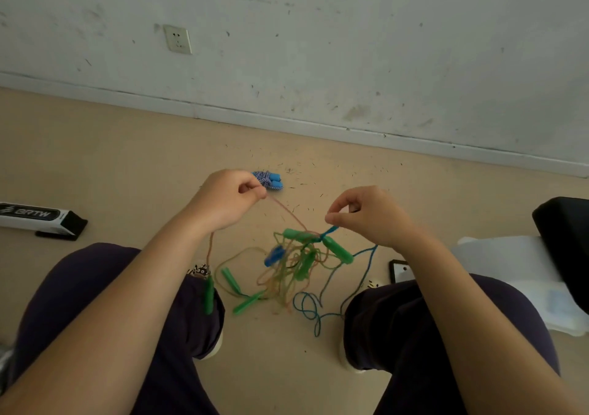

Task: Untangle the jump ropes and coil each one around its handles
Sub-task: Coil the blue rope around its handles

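Orange cord [288, 212] is pinched between thumb and forefinger of the left hand [226, 199], raised above the floor, and is drawn taut down and to the right into the knot [296, 255]. From the same hand a second run of the orange cord drops past the wrist toward a green handle [209, 293] lying against the left knee. Blue cord [330, 231] is pinched in the fingertips of the right hand [366, 215], held just above the knot, with further blue cord trailing below the wrist and looping on the floor [127, 146] between the feet.

The knot hangs between and below both hands, well within reach; several green handles and one blue handle [274, 255] are caught in it, and which cord belongs to which handle cannot be told. Beyond the left hand, near the wall, one blue rope [269, 181] lies already coiled round its handles.

The untangling step is judged to be in hand, with coiling of these ropes not yet begun. What is called for next, it seems, is for the two pinched cords to be drawn gently apart so that the crossing is exposed, and for a handle to be fed back through a loop.
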The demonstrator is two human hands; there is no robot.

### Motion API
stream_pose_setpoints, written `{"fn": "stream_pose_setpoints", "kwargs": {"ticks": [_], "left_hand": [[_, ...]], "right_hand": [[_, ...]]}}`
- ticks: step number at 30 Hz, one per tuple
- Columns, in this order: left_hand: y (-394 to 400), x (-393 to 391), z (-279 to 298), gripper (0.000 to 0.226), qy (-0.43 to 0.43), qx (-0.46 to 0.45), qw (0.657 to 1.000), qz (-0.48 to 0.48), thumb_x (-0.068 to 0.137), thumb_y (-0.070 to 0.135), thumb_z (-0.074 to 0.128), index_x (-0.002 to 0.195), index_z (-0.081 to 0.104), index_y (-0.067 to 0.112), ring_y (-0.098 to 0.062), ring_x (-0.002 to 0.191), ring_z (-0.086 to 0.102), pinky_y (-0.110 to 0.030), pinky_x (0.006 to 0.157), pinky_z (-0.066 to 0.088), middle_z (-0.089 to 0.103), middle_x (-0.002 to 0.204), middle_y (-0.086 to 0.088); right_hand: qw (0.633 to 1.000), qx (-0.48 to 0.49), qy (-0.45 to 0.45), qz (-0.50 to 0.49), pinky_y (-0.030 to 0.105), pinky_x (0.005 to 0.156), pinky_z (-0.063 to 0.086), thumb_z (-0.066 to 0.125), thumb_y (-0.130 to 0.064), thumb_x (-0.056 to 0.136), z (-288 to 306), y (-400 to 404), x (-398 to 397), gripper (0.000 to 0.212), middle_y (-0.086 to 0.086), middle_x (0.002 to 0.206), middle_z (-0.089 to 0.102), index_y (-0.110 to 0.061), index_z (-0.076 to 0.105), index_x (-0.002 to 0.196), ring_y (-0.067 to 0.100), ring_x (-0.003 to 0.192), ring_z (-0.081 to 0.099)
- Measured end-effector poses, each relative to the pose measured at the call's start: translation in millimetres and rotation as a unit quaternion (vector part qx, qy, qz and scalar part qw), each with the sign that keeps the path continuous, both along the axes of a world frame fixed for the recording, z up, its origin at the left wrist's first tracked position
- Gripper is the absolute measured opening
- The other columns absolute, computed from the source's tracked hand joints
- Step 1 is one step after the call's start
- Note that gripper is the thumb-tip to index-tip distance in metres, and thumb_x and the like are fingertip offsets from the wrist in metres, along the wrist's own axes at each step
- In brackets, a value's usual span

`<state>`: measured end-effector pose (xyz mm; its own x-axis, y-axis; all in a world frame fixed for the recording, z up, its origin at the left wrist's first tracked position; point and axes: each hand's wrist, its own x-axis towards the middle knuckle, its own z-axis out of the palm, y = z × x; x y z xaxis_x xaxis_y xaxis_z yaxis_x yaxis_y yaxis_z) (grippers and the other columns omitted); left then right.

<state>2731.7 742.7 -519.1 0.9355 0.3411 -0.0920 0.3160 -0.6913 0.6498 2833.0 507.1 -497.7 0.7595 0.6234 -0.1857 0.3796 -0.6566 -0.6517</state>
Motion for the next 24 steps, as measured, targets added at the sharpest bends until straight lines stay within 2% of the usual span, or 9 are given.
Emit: {"fn": "stream_pose_setpoints", "kwargs": {"ticks": [3,6,9,12,15,17,19,22,24], "left_hand": [[-7,-2,-7,0.013,0.047,0.004,0.998,-0.041,0.093,0.032,0.066,0.106,0.069,0.030,-0.006,0.086,0.058,-0.025,0.074,0.046,0.065,0.102,0.007],[-22,-1,-13,0.048,0.085,-0.054,0.984,-0.144,0.084,0.044,0.075,0.129,0.059,0.041,-0.005,0.118,0.052,-0.032,0.102,0.044,0.054,0.131,0.016],[-39,1,-16,0.056,0.095,-0.108,0.967,-0.211,0.079,0.046,0.079,0.131,0.058,0.043,-0.001,0.130,0.044,-0.028,0.110,0.033,0.051,0.138,0.021],[-45,1,-17,0.035,0.085,-0.119,0.963,-0.226,0.081,0.041,0.079,0.113,0.065,0.045,-0.001,0.122,0.050,-0.026,0.107,0.035,0.058,0.126,0.018],[-42,5,-17,0.017,0.086,-0.097,0.974,-0.185,0.085,0.037,0.075,0.101,0.069,0.033,-0.007,0.105,0.060,-0.033,0.099,0.046,0.066,0.107,0.012],[-36,7,-16,0.016,0.081,-0.091,0.979,-0.163,0.086,0.039,0.074,0.094,0.070,0.025,-0.008,0.084,0.061,-0.033,0.082,0.050,0.066,0.086,0.010],[-32,7,-13,0.022,0.070,-0.094,0.981,-0.155,0.087,0.041,0.072,0.086,0.069,0.020,-0.005,0.063,0.053,-0.025,0.063,0.041,0.059,0.067,0.012],[-35,4,-8,0.024,0.046,-0.159,0.977,-0.132,0.088,0.034,0.073,0.082,0.068,0.011,0.000,0.053,0.057,-0.015,0.056,0.044,0.064,0.062,0.006],[-39,2,-5,0.024,0.031,-0.187,0.974,-0.127,0.087,0.030,0.075,0.077,0.065,0.010,-0.002,0.051,0.056,-0.015,0.054,0.046,0.058,0.060,0.001]], "right_hand": [[0.999,0.013,0.007,0.034,0.017,0.052,0.031,0.070,-0.029,0.088,-6,6,-8,0.008,-0.015,0.049,0.044,-0.024,0.070,0.082,0.002,0.047,0.037],[0.985,0.144,0.087,0.040,0.020,0.050,0.031,0.067,-0.023,0.091,-9,13,-14,0.008,-0.012,0.050,0.039,-0.017,0.069,0.086,0.007,0.047,0.032],[0.942,0.282,0.179,0.028,0.022,0.047,0.027,0.063,-0.014,0.093,-5,17,-17,0.007,-0.004,0.055,0.039,-0.010,0.065,0.088,0.010,0.048,0.029],[0.921,0.329,0.206,0.023,0.024,0.048,0.026,0.062,-0.014,0.093,-2,19,-18,0.007,-0.008,0.053,0.039,-0.010,0.063,0.087,0.009,0.047,0.030],[0.934,0.310,0.176,0.002,0.022,0.047,0.027,0.064,-0.015,0.093,-7,19,-15,0.008,-0.003,0.054,0.036,-0.008,0.065,0.088,0.010,0.048,0.029],[0.960,0.254,0.115,-0.001,0.021,0.047,0.026,0.066,-0.020,0.092,-9,17,-11,0.011,-0.001,0.055,0.034,-0.009,0.069,0.090,0.011,0.050,0.028],[0.978,0.190,0.085,0.011,0.021,0.047,0.026,0.067,-0.029,0.092,-10,15,-9,0.012,-0.005,0.052,0.034,-0.017,0.071,0.093,0.013,0.051,0.028],[0.984,0.138,0.108,0.034,0.023,0.048,0.030,0.065,-0.037,0.091,-9,13,-10,0.018,-0.008,0.048,0.037,-0.020,0.072,0.093,0.012,0.049,0.032],[0.982,0.136,0.122,0.048,0.024,0.053,0.042,0.062,-0.030,0.095,-9,13,-12,0.018,-0.005,0.054,0.050,-0.016,0.072,0.089,0.012,0.051,0.046]]}}
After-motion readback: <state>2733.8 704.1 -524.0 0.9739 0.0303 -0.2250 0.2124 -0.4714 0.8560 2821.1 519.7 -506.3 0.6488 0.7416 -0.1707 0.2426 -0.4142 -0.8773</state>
